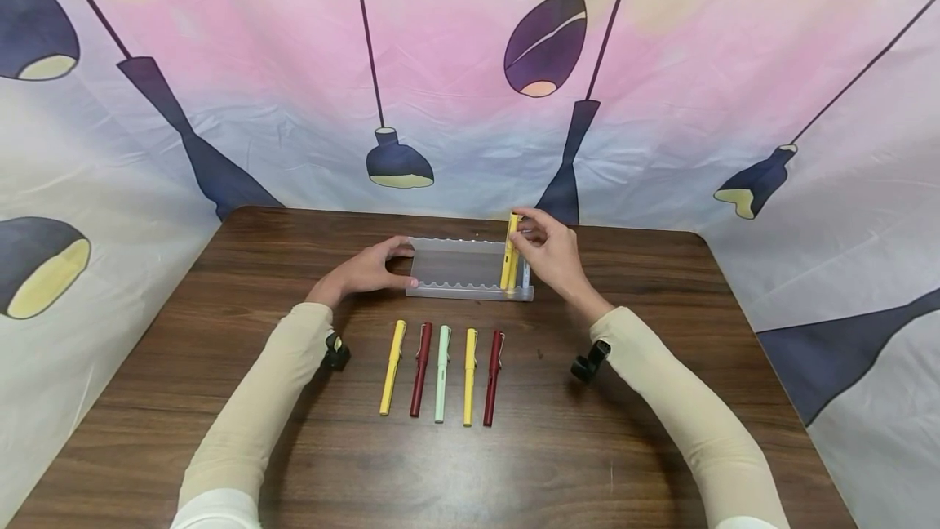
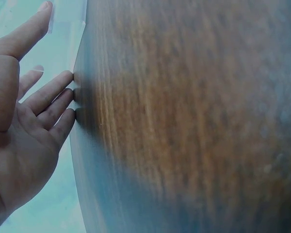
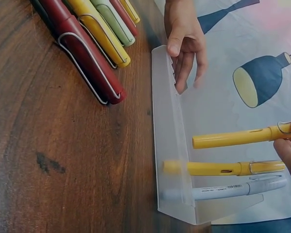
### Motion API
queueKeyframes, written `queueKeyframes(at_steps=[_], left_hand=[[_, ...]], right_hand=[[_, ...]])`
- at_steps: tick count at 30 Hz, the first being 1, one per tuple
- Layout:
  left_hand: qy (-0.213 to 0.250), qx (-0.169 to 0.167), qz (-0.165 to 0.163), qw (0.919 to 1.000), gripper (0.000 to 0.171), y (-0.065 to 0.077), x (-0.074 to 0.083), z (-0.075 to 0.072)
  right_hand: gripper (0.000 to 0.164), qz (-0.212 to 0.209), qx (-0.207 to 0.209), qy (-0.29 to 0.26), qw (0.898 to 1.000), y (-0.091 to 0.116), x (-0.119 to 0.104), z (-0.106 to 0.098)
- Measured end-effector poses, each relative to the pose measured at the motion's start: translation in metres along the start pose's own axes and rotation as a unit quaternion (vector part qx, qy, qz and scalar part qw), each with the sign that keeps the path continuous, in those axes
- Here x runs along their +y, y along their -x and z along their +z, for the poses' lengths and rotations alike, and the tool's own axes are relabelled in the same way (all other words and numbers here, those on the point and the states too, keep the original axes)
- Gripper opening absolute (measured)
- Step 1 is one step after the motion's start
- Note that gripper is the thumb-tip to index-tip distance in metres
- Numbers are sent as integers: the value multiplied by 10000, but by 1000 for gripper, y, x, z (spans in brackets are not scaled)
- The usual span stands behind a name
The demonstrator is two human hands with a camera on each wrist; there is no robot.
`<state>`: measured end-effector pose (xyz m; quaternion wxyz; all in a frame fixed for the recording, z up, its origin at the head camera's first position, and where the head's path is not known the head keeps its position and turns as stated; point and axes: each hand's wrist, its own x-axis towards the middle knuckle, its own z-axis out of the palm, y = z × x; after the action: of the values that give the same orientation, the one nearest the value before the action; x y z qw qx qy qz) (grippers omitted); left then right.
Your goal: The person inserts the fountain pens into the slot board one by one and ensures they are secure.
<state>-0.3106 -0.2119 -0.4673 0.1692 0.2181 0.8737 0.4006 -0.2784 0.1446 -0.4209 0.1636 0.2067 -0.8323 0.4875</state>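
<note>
My right hand (image 1: 554, 255) pinches a yellow pen (image 3: 233, 138) near its clip end, above a clear plastic pen rack (image 1: 470, 293). In the right wrist view its lower end is to the left of another yellow pen (image 3: 213, 168) that stands in the rack. A whitish pen (image 3: 223, 191) stands beside that one, at the rack's right end. My left hand (image 1: 370, 268) touches the rack's left end, thumb at the front corner and fingers toward the back. Those fingers look nearly straight in the left wrist view (image 2: 29, 131).
In front of the rack lies a row of pens: a yellow pen (image 1: 392, 367), a dark red pen (image 1: 421, 369), a pale green pen (image 1: 442, 374), another yellow pen (image 1: 469, 378) and another dark red pen (image 1: 494, 378). A printed cloth (image 1: 470, 104) hangs behind the wooden table (image 1: 543, 464).
</note>
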Motion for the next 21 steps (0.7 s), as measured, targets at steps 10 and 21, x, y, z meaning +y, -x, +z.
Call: queueKeyframes(at_steps=[10, 21], left_hand=[[-89, 14, -47, 9999, 95, 0, 0, 1], [-47, 5, -56, 10000, 97, 1, 1, 1]], right_hand=[[38, 42, -109, 57, 9999, -2, 3, 6], [38, 209, -246, 211, 9993, 2, 6, 11]])
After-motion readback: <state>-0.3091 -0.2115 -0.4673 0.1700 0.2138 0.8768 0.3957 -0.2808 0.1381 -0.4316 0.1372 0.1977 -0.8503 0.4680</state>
